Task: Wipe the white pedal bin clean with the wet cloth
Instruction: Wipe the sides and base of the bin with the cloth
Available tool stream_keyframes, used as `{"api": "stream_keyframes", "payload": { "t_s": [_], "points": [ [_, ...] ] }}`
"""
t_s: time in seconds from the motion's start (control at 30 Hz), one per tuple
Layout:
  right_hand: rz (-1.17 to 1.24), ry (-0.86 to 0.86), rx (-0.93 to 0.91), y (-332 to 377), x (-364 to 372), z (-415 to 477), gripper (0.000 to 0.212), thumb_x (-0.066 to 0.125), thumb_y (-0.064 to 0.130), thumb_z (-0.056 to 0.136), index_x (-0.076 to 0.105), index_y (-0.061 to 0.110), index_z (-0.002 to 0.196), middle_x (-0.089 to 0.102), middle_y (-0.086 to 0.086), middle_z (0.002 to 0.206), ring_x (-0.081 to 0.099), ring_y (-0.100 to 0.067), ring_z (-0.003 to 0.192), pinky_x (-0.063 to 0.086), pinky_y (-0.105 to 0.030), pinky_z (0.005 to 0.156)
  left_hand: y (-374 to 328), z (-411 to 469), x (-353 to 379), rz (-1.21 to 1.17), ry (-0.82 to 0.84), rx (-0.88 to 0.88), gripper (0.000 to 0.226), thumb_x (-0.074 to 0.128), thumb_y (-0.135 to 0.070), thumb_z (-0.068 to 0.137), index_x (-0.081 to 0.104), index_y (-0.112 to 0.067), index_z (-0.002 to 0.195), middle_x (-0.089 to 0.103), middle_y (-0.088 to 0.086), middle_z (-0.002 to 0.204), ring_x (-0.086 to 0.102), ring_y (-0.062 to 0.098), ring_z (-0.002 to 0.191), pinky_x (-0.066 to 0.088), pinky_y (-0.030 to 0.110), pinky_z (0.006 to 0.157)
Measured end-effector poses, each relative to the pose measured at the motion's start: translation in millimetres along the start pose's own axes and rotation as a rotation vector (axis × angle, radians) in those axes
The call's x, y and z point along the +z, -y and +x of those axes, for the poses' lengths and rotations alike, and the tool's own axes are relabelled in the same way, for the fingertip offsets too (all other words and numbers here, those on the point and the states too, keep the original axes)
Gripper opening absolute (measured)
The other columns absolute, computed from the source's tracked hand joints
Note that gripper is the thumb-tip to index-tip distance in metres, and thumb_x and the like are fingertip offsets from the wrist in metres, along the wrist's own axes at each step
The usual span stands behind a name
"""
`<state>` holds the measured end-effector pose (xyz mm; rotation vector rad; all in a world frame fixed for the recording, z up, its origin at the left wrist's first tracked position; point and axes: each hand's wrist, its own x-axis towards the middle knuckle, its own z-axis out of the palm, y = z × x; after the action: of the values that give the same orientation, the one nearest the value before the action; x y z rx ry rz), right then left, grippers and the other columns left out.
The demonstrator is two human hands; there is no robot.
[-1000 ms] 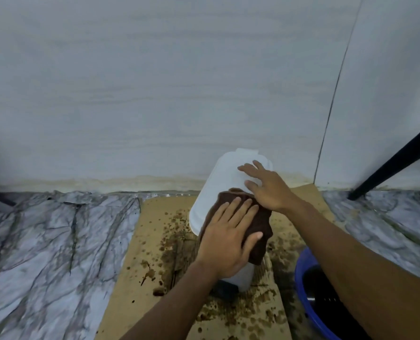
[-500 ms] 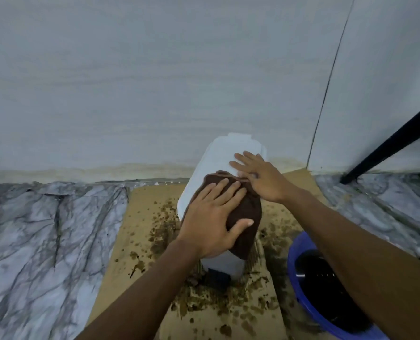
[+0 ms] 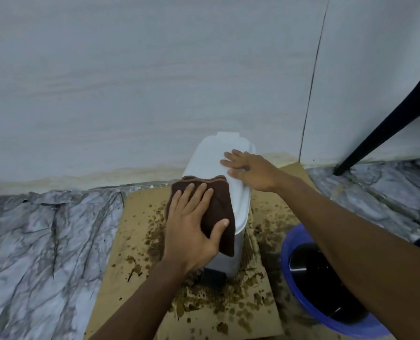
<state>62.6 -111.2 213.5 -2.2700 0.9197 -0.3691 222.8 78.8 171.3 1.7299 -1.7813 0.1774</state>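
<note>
Left hand (image 3: 191,224) flat, palm down, right hand (image 3: 250,171) flat, arm stretched forward

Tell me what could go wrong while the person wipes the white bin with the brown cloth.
The left hand presses the cloth against the pedal bin; only the flat right hand steadies it, so it might slide or tip.
The cloth's hanging corner could pick up brown splatter from the cardboard and smear it back.

Brown cloth (image 3: 220,204) atop white bin (image 3: 231,165)
</note>
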Motion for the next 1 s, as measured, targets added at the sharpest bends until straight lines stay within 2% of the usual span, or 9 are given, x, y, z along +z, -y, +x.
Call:
{"api": "stream_keyframes", "payload": {
  "t_s": [0.23, 0.37, 0.5, 0.57, 0.67, 0.77, 0.83, 0.93, 1.0],
  "points": [
    [-0.012, -0.007, -0.030, 4.2, -0.6, 5.5, 0.036, 0.050, 0.028, 0.103, 0.055, 0.034, 0.139, 0.032, 0.013, 0.159, 0.014, -0.006, 0.151, 0.011, -0.035, 0.124, -42.3, 17.4, 20.8, 0.131, -0.023, -0.157, 0.067, 0.048, -0.055, 0.091, 0.058, -0.015, 0.144, 0.052, 0.005, 0.152, 0.039, 0.025, 0.147, 0.021, 0.047, 0.125],
    [0.050, -0.066, -0.035, 4.6, 5.7, 2.1, 0.036, 0.055, 0.028, 0.101, 0.057, 0.034, 0.137, 0.034, 0.015, 0.157, 0.016, -0.006, 0.150, 0.013, -0.037, 0.124, -30.2, 3.6, 20.5, 0.075, -0.115, -0.075, 0.060, 0.058, -0.051, 0.092, 0.063, -0.014, 0.139, 0.057, 0.004, 0.148, 0.043, 0.023, 0.144, 0.026, 0.046, 0.124],
    [0.099, -0.068, -0.022, 4.8, 11.8, 3.2, 0.039, 0.057, 0.036, 0.099, 0.056, 0.036, 0.138, 0.033, 0.017, 0.158, 0.015, -0.006, 0.150, 0.013, -0.041, 0.124, -3.5, -24.2, 13.7, -0.115, -0.215, 0.009, 0.056, 0.064, -0.043, 0.092, 0.062, -0.012, 0.139, 0.054, 0.000, 0.149, 0.040, 0.020, 0.147, 0.023, 0.048, 0.125],
    [0.092, -0.067, -0.013, 5.8, 12.1, 4.8, 0.038, 0.055, 0.036, 0.100, 0.055, 0.035, 0.139, 0.032, 0.016, 0.158, 0.013, -0.008, 0.151, 0.011, -0.043, 0.124, -6.6, -17.1, 13.8, -0.105, -0.200, -0.049, 0.059, 0.063, -0.048, 0.091, 0.062, -0.013, 0.138, 0.054, -0.001, 0.149, 0.040, 0.019, 0.147, 0.021, 0.048, 0.125],
    [0.066, -0.074, -0.013, 6.2, 11.3, 6.2, 0.036, 0.051, 0.031, 0.103, 0.055, 0.033, 0.139, 0.032, 0.013, 0.159, 0.013, -0.011, 0.152, 0.010, -0.043, 0.124, -32.8, 10.2, 23.3, 0.072, -0.128, -0.188, 0.066, 0.055, -0.058, 0.090, 0.062, -0.014, 0.139, 0.055, 0.003, 0.149, 0.041, 0.023, 0.145, 0.020, 0.047, 0.125],
    [0.098, -0.099, -0.018, 4.2, 12.2, 3.2, 0.036, 0.046, 0.020, 0.105, 0.056, 0.031, 0.137, 0.033, 0.011, 0.159, 0.013, -0.013, 0.152, 0.011, -0.043, 0.124, -55.1, 30.7, 34.9, 0.164, -0.080, -0.264, 0.064, 0.050, -0.051, 0.092, 0.060, -0.012, 0.141, 0.055, 0.007, 0.149, 0.041, 0.027, 0.145, 0.021, 0.046, 0.125],
    [0.091, -0.108, -0.031, 1.7, 12.7, 1.8, 0.037, 0.045, 0.016, 0.105, 0.057, 0.030, 0.137, 0.034, 0.010, 0.158, 0.014, -0.013, 0.152, 0.010, -0.042, 0.124, -52.8, 26.4, 36.0, 0.162, -0.079, -0.191, 0.060, 0.050, -0.047, 0.095, 0.058, -0.013, 0.143, 0.055, 0.006, 0.149, 0.041, 0.026, 0.145, 0.023, 0.045, 0.125],
    [0.104, -0.104, -0.034, 1.3, 13.8, 0.9, 0.035, 0.053, 0.027, 0.102, 0.057, 0.034, 0.136, 0.035, 0.013, 0.158, 0.014, -0.010, 0.152, 0.009, -0.042, 0.125, -19.7, -1.2, 20.6, 0.043, -0.062, 0.097, 0.052, 0.048, -0.044, 0.102, 0.056, -0.016, 0.145, 0.050, 0.001, 0.154, 0.037, 0.020, 0.149, 0.023, 0.043, 0.125],
    [0.124, -0.092, -0.033, 5.3, 15.7, -0.3, 0.036, 0.054, 0.031, 0.102, 0.057, 0.033, 0.137, 0.034, 0.014, 0.158, 0.012, -0.007, 0.151, 0.006, -0.040, 0.125, 15.1, -15.0, 8.1, -0.012, -0.057, 0.147, 0.053, 0.043, -0.046, 0.104, 0.053, -0.017, 0.148, 0.045, -0.001, 0.157, 0.033, 0.017, 0.151, 0.023, 0.045, 0.125]
  ]
}}
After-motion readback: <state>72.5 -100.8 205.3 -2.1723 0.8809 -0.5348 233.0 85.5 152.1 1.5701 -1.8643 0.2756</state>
